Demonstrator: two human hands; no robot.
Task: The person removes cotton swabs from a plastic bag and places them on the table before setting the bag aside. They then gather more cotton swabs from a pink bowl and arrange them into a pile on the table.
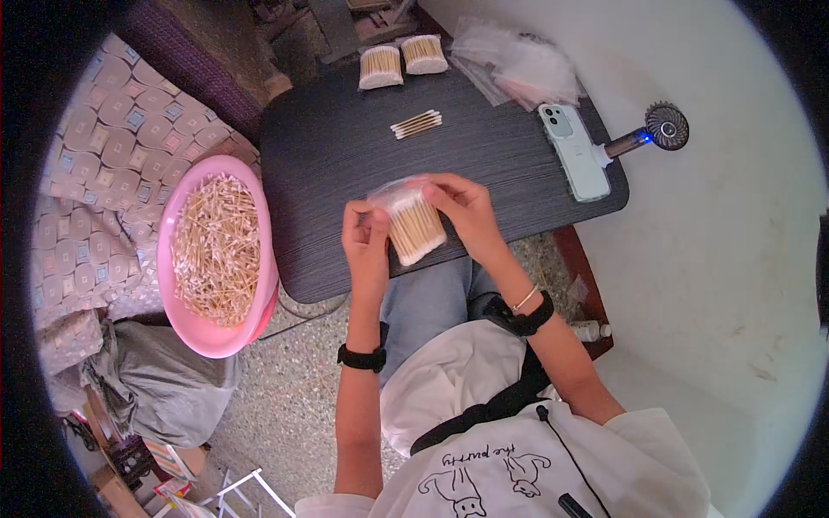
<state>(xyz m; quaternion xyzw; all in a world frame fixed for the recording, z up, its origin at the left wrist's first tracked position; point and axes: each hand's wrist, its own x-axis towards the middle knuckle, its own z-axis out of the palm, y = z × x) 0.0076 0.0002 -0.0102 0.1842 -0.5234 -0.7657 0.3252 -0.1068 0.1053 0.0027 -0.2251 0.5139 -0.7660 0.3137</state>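
A clear plastic bag of cotton swabs (416,231) is held up over the near edge of the dark table, its top toward the far side. My left hand (366,239) pinches the bag's left upper corner between thumb and fingers. On the other side, my right hand (466,211) grips the upper right corner. Farther back on the table lies a small row of loose cotton swabs (416,124). Two filled bags of swabs, one on the left (381,67) and one on the right (424,55), rest at the far edge.
A pink basin (166,250) heaped with loose swabs stands left of the dark table (328,173). Clear plastic bags (518,65) are piled at the back right. A phone (577,160) and a small fan (667,126) are by the white wall.
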